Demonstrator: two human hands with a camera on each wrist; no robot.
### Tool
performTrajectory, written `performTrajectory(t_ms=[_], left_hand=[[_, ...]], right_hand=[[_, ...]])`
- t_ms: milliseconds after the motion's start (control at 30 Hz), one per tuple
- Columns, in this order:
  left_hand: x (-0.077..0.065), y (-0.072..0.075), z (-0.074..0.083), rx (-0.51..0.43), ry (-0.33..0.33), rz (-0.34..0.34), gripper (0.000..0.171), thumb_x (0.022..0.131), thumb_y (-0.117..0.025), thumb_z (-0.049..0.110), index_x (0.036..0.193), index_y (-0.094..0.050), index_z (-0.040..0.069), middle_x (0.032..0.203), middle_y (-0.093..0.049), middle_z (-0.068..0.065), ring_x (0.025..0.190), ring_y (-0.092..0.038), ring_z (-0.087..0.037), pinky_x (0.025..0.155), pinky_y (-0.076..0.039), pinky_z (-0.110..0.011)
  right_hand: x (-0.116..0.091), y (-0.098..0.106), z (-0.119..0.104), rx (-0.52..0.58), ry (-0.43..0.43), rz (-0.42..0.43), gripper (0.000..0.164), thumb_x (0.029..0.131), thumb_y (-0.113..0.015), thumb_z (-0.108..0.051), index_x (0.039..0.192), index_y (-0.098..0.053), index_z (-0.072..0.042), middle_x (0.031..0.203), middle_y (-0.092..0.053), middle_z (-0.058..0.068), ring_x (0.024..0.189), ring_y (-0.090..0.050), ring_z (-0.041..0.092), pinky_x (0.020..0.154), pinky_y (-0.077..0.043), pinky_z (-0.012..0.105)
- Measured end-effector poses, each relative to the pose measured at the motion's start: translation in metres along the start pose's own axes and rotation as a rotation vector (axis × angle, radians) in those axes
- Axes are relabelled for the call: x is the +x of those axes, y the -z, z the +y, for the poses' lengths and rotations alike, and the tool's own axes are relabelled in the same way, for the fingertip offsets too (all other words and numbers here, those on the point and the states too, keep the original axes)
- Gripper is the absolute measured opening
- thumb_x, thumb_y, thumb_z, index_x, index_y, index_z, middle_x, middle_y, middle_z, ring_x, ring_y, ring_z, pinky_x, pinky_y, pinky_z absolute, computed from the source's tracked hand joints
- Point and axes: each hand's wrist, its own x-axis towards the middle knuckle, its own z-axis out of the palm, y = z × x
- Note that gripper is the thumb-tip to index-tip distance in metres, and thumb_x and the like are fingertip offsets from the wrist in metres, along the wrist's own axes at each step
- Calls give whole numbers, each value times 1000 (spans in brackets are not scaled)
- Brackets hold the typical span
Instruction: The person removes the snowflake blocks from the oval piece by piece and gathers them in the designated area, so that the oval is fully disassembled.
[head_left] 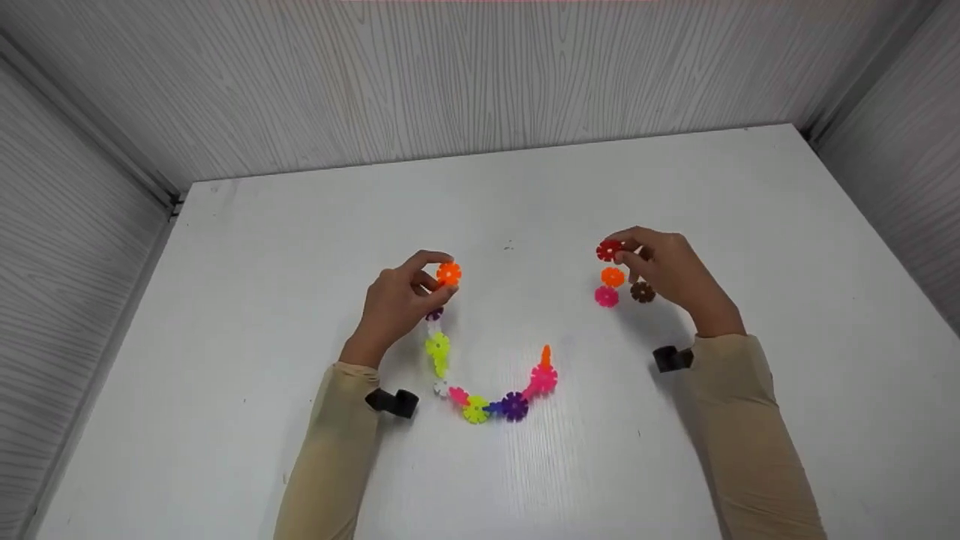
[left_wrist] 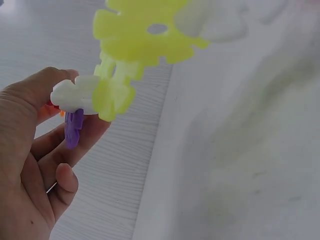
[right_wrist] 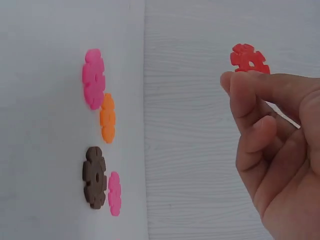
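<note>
My left hand (head_left: 401, 296) pinches an orange snowflake disc (head_left: 448, 273) between thumb and fingertips. Below it runs a curved chain of interlocked discs, with a purple disc (head_left: 434, 314), yellow discs (head_left: 437, 346) and, at the far end, an orange disc (head_left: 546, 355) standing on edge. Close up in the left wrist view, a white disc (left_wrist: 75, 94) and a purple disc (left_wrist: 73, 128) hang by the fingertips; the pinched disc is mostly hidden. Over to the right, my right hand (head_left: 664, 266) holds a red snowflake disc (right_wrist: 249, 58) by its edge, above some loose discs.
Loose on the white table (head_left: 300, 247) under the right hand lie an orange disc (head_left: 613, 277), a pink disc (head_left: 607, 296) and a brown disc (head_left: 642, 292). Another pink disc (right_wrist: 114, 193) shows in the right wrist view. Wood-grain panels (head_left: 480, 75) border the table.
</note>
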Motion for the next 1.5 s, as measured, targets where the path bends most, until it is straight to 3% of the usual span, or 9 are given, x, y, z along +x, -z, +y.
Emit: performTrajectory(t_ms=[333, 600, 767, 1033, 1233, 1500], left_hand=[[0, -2, -5, -20, 37, -84, 41, 90, -68, 29, 129, -57, 27, 89, -71, -7, 68, -60, -18, 60, -47, -26], [0, -1, -5, -32, 61, -106, 39, 89, -68, 29, 127, -58, 29, 89, -70, -6, 65, -56, -17, 59, -48, -26], [-1, -1, -4, -41, 39, -105, 38, 89, -68, 29, 126, -59, 27, 88, -70, -6, 64, -56, -17, 59, -47, -27], [0, -4, -4, -31, 32, -118, 38, 90, -68, 30, 126, -59, 27, 88, -70, -6, 65, -57, -17, 60, -48, -27], [1, -7, -3, -12, 38, -140, 39, 90, -67, 31, 127, -58, 27, 88, -71, -6, 66, -57, -17, 61, -47, -27], [1, -9, -1, 4, 57, -168, 42, 90, -67, 32, 131, -56, 27, 93, -71, -6, 69, -58, -17, 63, -48, -26]], right_hand=[[0, 8, 24, -33, -76, -160, 28, 96, -55, -11, 124, -58, -11, 96, -68, 15, 75, -66, 25, 73, -53, 34], [-4, 14, 28, -50, -141, -250, 27, 94, -54, -8, 120, -63, -9, 91, -67, 13, 70, -59, 20, 69, -49, 33], [-4, 14, 30, -73, -174, -321, 28, 92, -55, -9, 119, -64, -10, 87, -65, 8, 66, -55, 19, 65, -46, 32], [-8, 15, 33, -26, -260, -432, 32, 87, -55, -8, 117, -65, -9, 90, -62, 4, 72, -56, 18, 70, -48, 31], [-9, 14, 34, -24, -307, -452, 28, 88, -55, -11, 115, -65, -10, 91, -62, 4, 76, -57, 19, 72, -49, 30], [-7, 14, 34, -43, -274, -444, 31, 90, -57, -13, 120, -63, -8, 86, -61, 3, 73, -57, 18, 72, -48, 30]])
